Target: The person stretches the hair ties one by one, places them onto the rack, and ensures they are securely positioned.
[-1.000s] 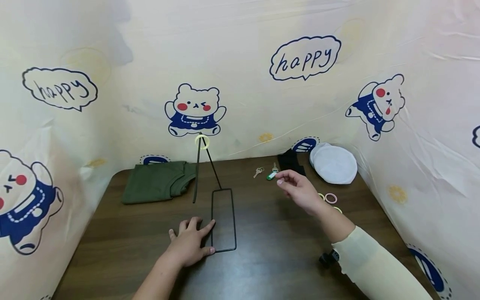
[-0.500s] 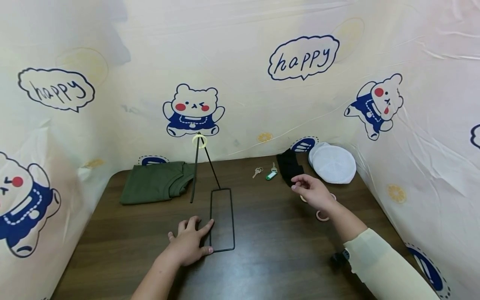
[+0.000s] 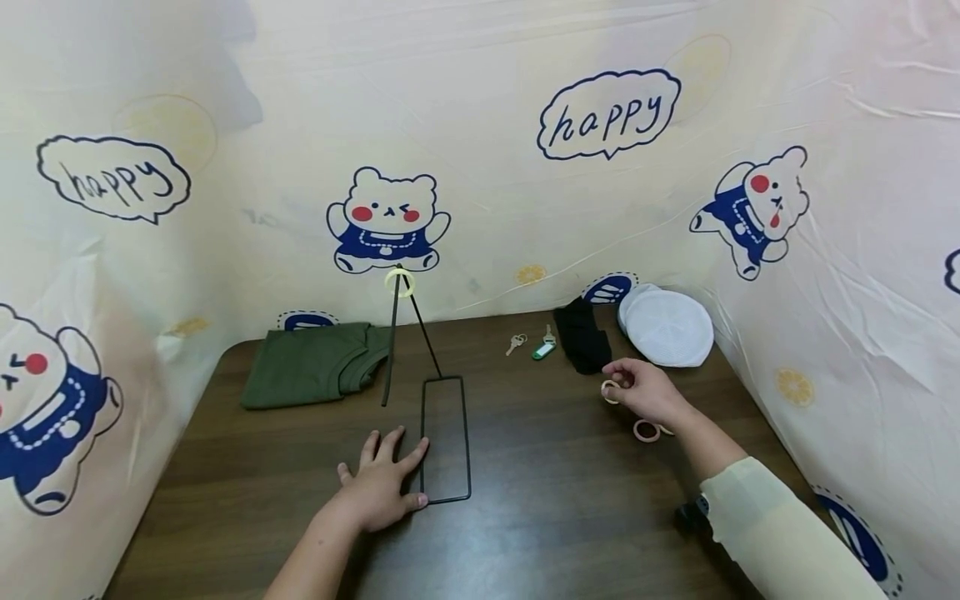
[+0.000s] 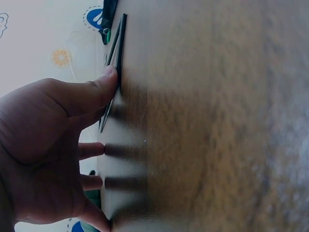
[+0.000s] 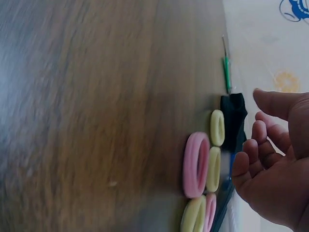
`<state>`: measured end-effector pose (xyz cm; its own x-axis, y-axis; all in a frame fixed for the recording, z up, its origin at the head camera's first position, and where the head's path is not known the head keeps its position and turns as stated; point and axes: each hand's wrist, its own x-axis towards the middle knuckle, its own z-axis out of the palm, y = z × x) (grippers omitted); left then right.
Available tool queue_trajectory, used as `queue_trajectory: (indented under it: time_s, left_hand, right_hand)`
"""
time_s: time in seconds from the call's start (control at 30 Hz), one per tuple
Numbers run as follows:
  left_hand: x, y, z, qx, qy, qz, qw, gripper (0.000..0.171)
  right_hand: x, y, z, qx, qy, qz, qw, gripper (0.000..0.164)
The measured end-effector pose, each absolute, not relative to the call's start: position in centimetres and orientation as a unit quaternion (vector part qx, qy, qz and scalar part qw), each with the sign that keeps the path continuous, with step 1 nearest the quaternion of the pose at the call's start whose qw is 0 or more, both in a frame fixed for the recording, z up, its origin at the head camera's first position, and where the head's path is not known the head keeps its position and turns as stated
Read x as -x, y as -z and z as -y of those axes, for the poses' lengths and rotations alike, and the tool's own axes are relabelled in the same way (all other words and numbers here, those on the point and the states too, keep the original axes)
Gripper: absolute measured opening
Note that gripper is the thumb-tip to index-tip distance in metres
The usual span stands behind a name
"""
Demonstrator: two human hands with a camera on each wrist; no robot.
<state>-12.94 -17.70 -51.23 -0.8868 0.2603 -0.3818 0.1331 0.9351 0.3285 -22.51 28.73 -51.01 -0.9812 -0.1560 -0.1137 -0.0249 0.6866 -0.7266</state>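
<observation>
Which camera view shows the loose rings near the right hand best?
Right wrist: the loose rings appear large and close, not covered by the right hand, though the lowest run out of frame. The head view shows them small, partly hidden by that hand; the left wrist view shows none.

The rings number six: four yellow rings and two pink rings. There is one left hand, one right hand, one black wire stand, one folded green garment, one black cloth, one white round cloth item, one green key tag and at least two keys.
</observation>
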Motion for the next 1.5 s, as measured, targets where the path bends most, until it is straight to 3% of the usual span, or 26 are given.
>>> queue_trajectory:
  time_s: [0.33, 0.67, 1.5]
  left_hand:
    - [13.1, 51.4, 17.6, -0.104, -0.146, -0.962, 0.208, 0.086]
    - [13.0, 51.5, 17.7, -0.1, -0.152, -0.96, 0.211, 0.086]
    - [12.9, 51.7, 17.9, -0.102, -0.161, -0.959, 0.21, 0.086]
  right_hand:
    - [22.5, 51.9, -29.7, 0.096, 0.291, -0.948, 0.088, 0.032]
    - [22.3, 52.2, -29.4, 0.089, 0.203, -0.973, 0.057, 0.006]
    - [21.0, 51.0, -26.1, 0.194, 0.226, -0.952, -0.072, 0.008]
